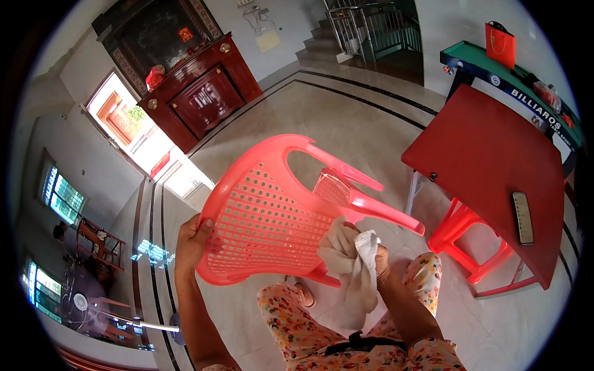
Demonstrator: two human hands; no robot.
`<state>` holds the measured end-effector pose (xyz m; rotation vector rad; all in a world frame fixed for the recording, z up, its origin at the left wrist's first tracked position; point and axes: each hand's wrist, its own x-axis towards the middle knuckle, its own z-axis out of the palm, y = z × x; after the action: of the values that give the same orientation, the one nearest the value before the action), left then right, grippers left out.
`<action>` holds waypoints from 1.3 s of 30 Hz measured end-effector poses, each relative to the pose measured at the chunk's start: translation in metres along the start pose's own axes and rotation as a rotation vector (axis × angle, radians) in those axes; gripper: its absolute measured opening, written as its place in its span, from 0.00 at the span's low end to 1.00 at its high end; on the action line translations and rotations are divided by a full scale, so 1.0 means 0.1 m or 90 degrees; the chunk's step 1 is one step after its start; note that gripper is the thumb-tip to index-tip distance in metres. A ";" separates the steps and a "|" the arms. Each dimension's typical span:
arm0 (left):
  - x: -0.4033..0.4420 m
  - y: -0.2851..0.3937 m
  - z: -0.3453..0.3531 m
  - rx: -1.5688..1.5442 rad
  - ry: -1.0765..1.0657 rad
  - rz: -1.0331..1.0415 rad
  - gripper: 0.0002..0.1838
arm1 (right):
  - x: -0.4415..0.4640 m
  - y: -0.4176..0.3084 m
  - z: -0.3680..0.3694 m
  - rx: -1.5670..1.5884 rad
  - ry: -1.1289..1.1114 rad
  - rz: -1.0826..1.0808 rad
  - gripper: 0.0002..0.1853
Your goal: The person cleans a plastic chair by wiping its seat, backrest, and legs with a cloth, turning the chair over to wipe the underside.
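A pink plastic armchair (266,216) with a perforated back is held tilted in front of me. My left hand (195,240) grips the rim of its backrest, thumb over the near face. In my right hand (382,264) is a crumpled whitish cloth (356,266), its loose end hanging down between my knees. The cloth lies against the chair's lower part, near the seat and armrest. Part of my right hand's fingers is hidden behind the cloth.
To the right stands a red folding table (489,148) with a phone (523,217) on it and a red stool (470,238) beneath. Behind it is a billiards table (516,86) bearing a red bag (500,46). A standing fan (83,303) is at left; a wooden cabinet (207,102) stands at the back.
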<state>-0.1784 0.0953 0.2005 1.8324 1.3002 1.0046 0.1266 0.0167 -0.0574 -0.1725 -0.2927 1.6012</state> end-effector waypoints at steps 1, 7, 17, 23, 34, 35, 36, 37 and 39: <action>0.00 0.00 -0.01 0.002 -0.005 -0.011 0.15 | -0.01 0.01 -0.03 0.012 -0.006 -0.007 0.26; 0.02 0.07 0.05 0.015 -0.007 -0.014 0.16 | -0.09 0.02 0.10 0.014 0.001 -0.039 0.25; 0.08 0.02 0.04 0.018 -0.008 -0.015 0.16 | -0.36 -0.03 0.40 -0.209 0.085 -0.129 0.24; 0.08 0.05 0.03 0.003 -0.010 -0.035 0.14 | -0.52 0.06 0.53 -0.520 0.109 -0.167 0.23; 0.08 -0.03 0.00 0.009 0.030 -0.047 0.13 | -0.68 -0.08 0.34 -0.567 0.144 -0.103 0.22; 0.08 -0.03 -0.01 0.010 0.031 -0.042 0.13 | -0.68 0.00 0.40 -0.626 0.133 -0.121 0.22; 0.07 -0.01 0.00 0.004 0.036 -0.050 0.12 | -0.66 0.05 0.42 -0.677 0.127 -0.139 0.22; 0.07 0.00 0.00 0.002 0.034 -0.048 0.12 | -0.63 0.11 0.41 -0.713 0.127 -0.147 0.22; 0.06 0.00 0.00 0.006 0.043 -0.058 0.12 | -0.64 0.20 0.36 -0.765 0.126 -0.159 0.22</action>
<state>-0.1772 0.1009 0.2021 1.7428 1.4178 1.0214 0.1004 -0.0510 -0.0335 -1.1505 -1.0487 0.9708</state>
